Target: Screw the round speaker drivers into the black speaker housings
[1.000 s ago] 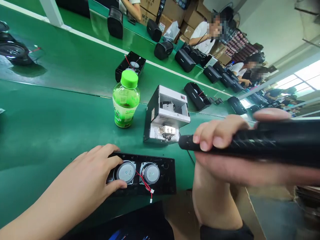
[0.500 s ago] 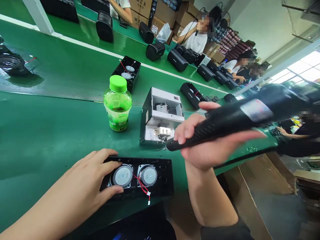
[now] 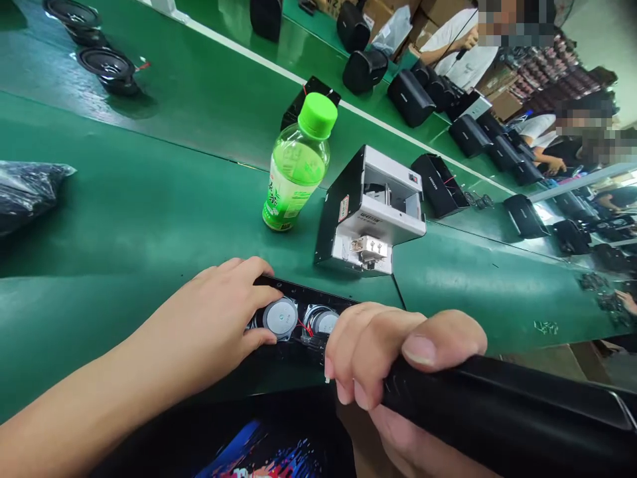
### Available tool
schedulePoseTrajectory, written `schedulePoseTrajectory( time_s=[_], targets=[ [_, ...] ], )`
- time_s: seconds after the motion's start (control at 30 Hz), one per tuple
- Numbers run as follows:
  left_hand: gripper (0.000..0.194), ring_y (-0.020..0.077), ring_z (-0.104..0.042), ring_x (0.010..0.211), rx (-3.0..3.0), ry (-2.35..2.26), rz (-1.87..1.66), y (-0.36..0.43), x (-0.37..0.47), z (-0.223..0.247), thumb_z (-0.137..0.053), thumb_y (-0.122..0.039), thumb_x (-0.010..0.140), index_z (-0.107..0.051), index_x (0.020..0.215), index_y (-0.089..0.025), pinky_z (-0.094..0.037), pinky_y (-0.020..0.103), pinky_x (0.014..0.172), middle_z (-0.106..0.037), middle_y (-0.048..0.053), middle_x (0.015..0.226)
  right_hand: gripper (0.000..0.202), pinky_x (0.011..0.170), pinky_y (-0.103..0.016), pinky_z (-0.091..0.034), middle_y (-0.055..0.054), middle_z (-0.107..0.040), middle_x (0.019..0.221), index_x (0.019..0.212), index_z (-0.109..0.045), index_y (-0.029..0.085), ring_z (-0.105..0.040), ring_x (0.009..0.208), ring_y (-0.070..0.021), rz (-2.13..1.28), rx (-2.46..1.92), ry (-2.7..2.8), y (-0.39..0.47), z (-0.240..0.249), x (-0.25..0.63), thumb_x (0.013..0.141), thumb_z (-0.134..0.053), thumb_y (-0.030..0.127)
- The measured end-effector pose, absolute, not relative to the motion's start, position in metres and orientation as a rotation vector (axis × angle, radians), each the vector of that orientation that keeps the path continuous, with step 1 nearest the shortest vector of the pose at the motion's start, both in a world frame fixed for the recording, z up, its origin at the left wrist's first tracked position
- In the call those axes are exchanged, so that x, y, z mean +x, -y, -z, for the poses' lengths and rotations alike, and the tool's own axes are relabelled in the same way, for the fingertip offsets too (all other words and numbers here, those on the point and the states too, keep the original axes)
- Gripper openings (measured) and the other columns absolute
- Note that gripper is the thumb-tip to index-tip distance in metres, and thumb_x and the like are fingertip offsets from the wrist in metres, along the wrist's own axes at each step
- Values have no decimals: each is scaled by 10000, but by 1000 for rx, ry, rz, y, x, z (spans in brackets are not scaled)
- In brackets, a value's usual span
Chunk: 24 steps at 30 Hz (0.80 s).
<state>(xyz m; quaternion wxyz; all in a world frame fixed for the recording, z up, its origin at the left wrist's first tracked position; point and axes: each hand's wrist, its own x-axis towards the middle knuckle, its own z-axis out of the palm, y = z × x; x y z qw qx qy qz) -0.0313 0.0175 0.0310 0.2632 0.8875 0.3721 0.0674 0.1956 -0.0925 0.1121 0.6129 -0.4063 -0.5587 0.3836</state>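
L hand [image 3: 219,318] flat, fingers spread on speaker panel [image 3: 298,317] at 6 o'clock of surface [image 3: 124,219]. R hand [image 3: 393,372] fisted round electric screwdriver [image 3: 497,411], now pulled from screw feeder [image 3: 371,212] at 12 down over the panel: driving looks close.

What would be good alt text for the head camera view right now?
The left hand steadies a black speaker panel on a green bench while the right hand grips a black electric screwdriver over it. Behind stand a green bottle and a screw feeder box.
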Motion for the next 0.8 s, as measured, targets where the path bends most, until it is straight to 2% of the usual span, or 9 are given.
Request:
schedulePoseTrajectory(
  time_s=[0.23, 0.4, 0.53, 0.63, 0.8],
  targets=[
    [465, 431, -843, 1291, 2409, -1023, -139, -16, -28, -31, -1133, -321, 857, -1007, 1296, -413, -721, 653, 1102, -863, 84, 1487, 353, 614, -385, -714, 58, -712, 659, 1384, -978, 444, -715, 556, -205, -940, -935, 1275, 88, -113, 195, 1329, -655, 576],
    [436, 421, -825, 1304, 2403, -1014, -169, -15, -29, -28, -1146, -380, 868, -1001, 1278, -396, -701, 631, 1098, -849, 87, 1505, 353, 579, -378, -689, 67, -690, 637, 1328, -993, 443, -669, 511, -198, -901, -959, 1237, 85, -110, 189, 1318, -678, 601],
    [401, 411, -820, 1260, 2406, -1002, -178, -15, -30, -29, -1133, -397, 878, -996, 1255, -398, -691, 624, 1068, -850, 78, 1455, 352, 623, -401, -719, 57, -748, 681, 1391, -979, 457, -728, 550, -207, -939, -925, 1314, 88, -104, 191, 1332, -645, 550],
    [413, 418, -818, 1272, 2411, -1014, -182, -13, -30, -30, -1131, -358, 873, -994, 1261, -396, -688, 621, 1080, -857, 84, 1446, 298, 663, -406, -742, 58, -777, 704, 1433, -967, 484, -753, 568, -208, -978, -920, 1364, 91, -99, 193, 1319, -692, 470],
    [432, 434, -823, 1299, 2413, -1029, -179, -9, -30, -32, -1135, -322, 858, -1002, 1266, -379, -696, 636, 1108, -857, 95, 1485, 264, 705, -414, -747, 60, -784, 723, 1421, -965, 461, -735, 581, -203, -976, -888, 1367, 94, -90, 192, 1313, -726, 489]
  ],
)
